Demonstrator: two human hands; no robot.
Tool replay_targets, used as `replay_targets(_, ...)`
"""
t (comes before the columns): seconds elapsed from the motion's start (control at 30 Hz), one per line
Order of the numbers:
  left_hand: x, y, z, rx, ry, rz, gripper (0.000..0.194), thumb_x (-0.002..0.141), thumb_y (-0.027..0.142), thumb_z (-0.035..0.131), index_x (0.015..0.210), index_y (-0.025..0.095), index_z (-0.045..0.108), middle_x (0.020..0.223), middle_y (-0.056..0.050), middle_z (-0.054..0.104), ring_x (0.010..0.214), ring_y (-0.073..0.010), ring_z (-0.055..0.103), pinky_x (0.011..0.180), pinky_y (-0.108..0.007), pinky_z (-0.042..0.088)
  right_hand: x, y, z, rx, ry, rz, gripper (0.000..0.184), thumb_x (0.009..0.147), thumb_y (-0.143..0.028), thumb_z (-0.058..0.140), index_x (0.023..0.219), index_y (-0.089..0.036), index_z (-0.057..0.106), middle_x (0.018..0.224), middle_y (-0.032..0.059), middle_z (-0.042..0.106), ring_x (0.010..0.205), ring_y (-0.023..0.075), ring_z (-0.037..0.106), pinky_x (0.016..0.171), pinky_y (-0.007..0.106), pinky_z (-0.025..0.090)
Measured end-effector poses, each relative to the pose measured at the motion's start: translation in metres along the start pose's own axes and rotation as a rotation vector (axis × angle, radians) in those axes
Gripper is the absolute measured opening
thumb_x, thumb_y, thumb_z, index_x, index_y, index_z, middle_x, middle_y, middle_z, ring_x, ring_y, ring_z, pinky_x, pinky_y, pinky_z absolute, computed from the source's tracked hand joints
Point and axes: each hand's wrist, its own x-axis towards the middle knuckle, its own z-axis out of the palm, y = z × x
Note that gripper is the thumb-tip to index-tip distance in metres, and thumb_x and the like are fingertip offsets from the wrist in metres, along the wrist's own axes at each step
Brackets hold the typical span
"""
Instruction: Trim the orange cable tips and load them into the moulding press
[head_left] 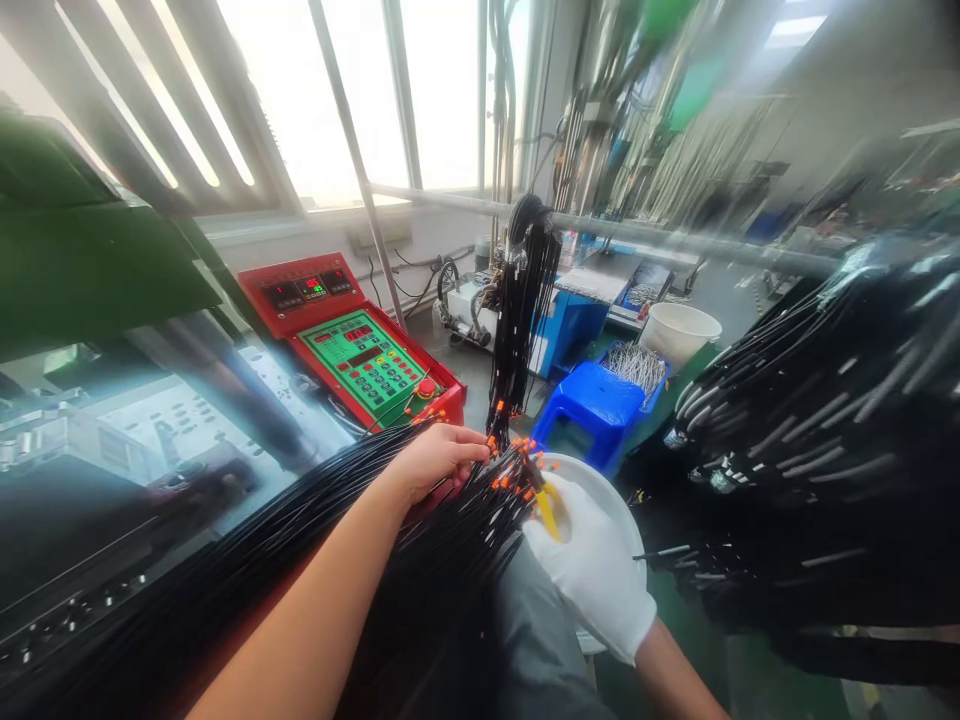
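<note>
A thick bundle of black cables (315, 520) with orange tips (504, 470) lies across my lap. My bare left hand (435, 460) rests on the bundle near the tips, its fingers curled and pinching cable ends. My right hand (592, 560), in a white glove, is closed on a yellow-handled cutting tool (546, 505) whose nose sits among the orange tips. A white bowl (600, 490) lies under the right hand.
A red and green control panel (360, 355) stands to the left. More black cables hang from a rail (521, 300) ahead and pile up at the right (825, 430). A blue stool (592, 405) and a white bucket (679, 335) stand on the floor.
</note>
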Motion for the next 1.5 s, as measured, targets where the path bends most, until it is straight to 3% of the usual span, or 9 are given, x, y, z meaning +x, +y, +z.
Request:
replay_targets(0.13,-0.002,0.000,-0.004,-0.076,-0.006,0.051,0.033,0.062,0.031,0.074,0.089,0.012,0.068,0.067,-0.003,0.061,0.048,-0.0070,0.045,0.047,-0.021,0.037,0.012,0.002,0.017,-0.136,-0.062,0.025,0.047,0.072,-0.025,0.056,0.118,-0.021,0.056,0.100,0.0048,0.065,0.087,0.0195,0.062,0.085,0.031,0.047)
replay_targets(0.3,-0.002,-0.001,-0.005,-0.136,-0.024,0.092,0.030,0.063,0.030,0.074,0.083,0.010,0.066,0.067,-0.004,0.061,0.051,-0.0086,0.049,0.048,-0.021,0.039,0.025,0.003,0.025,-0.276,-0.056,0.044,0.048,0.070,-0.027,0.057,0.118,-0.022,0.057,0.104,0.0054,0.064,0.094,0.0225,0.060,0.089,0.035,0.043)
replay_targets(0.73,-0.005,0.003,-0.005,-0.155,-0.016,0.125,0.029,0.060,0.029,0.077,0.080,0.011,0.066,0.069,-0.003,0.064,0.052,-0.0077,0.050,0.052,-0.021,0.039,0.028,-0.001,0.029,-0.278,-0.103,0.065,0.051,0.070,-0.028,0.058,0.121,-0.021,0.055,0.111,0.0083,0.062,0.100,0.0241,0.058,0.089,0.033,0.041)
replay_targets(0.97,-0.007,0.002,-0.005,-0.151,-0.021,0.141,0.028,0.062,0.028,0.076,0.081,0.011,0.068,0.072,-0.005,0.065,0.053,-0.0074,0.049,0.052,-0.020,0.038,0.029,0.003,0.030,-0.229,-0.113,0.070,0.050,0.070,-0.027,0.057,0.119,-0.020,0.054,0.098,0.0070,0.066,0.087,0.0212,0.062,0.079,0.030,0.043)
replay_targets(1.2,-0.005,0.000,-0.006,-0.175,-0.007,0.127,0.029,0.060,0.028,0.077,0.081,0.011,0.067,0.072,-0.005,0.065,0.053,-0.0079,0.050,0.052,-0.021,0.038,0.030,0.006,0.030,-0.205,-0.116,0.026,0.046,0.070,-0.027,0.056,0.115,-0.020,0.058,0.107,0.0081,0.063,0.089,0.0217,0.061,0.078,0.030,0.044)
replay_targets(1.5,-0.008,0.003,-0.006,-0.189,-0.042,0.122,0.029,0.063,0.029,0.076,0.084,0.011,0.069,0.074,-0.006,0.066,0.054,-0.0081,0.051,0.054,-0.021,0.039,0.036,0.005,0.029,0.133,-0.291,0.016,0.030,0.072,-0.022,0.050,0.097,-0.016,0.065,0.086,0.0040,0.067,0.078,0.0181,0.059,0.074,0.027,0.046)
